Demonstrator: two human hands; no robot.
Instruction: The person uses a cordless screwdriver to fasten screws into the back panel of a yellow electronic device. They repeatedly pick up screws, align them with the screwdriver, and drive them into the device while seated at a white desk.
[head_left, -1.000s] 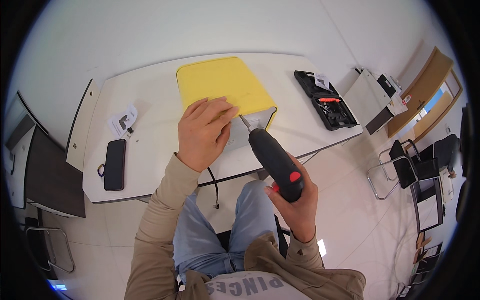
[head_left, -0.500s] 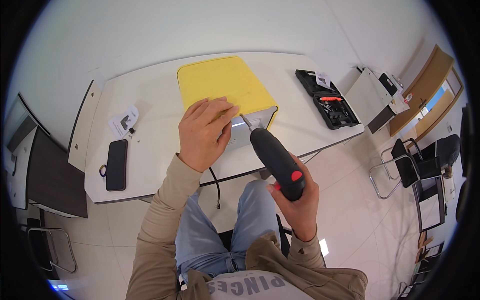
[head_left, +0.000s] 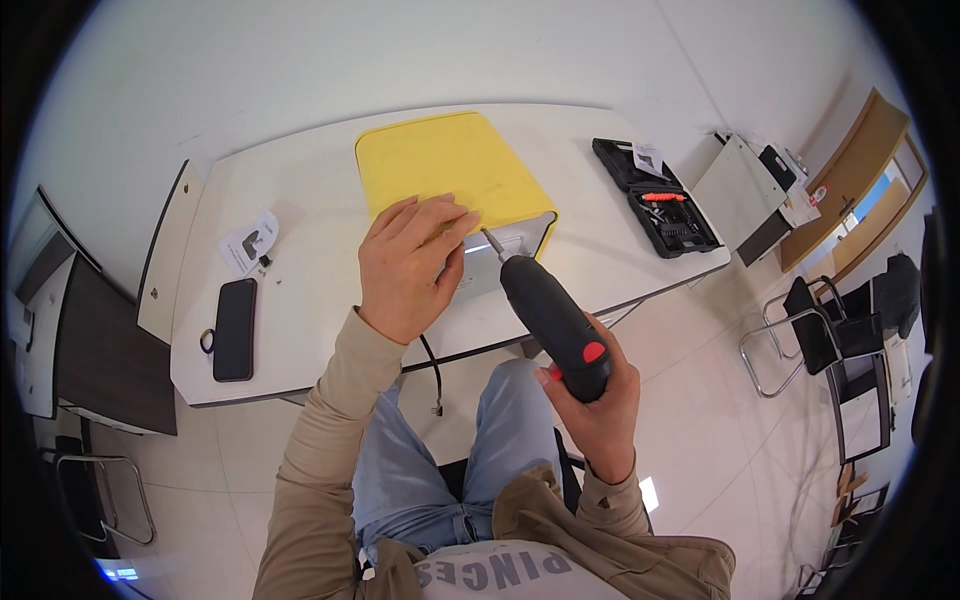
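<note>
A yellow-topped box-shaped appliance with a grey-white near side sits on the table. My left hand rests across its near top edge, fingers stretched over the yellow cover and thumb down beside the pale panel. In my right hand is a black cordless screwdriver with a red button, gripped by its handle. Its metal bit points up and left, meeting the panel just under the yellow edge, close to my left fingertips. Any screw at the tip is too small to make out.
On the white table, a black phone, a paper leaflet and small parts lie left. An opened black tool case stands right. A black cable hangs over the front edge. A chair stands farther right.
</note>
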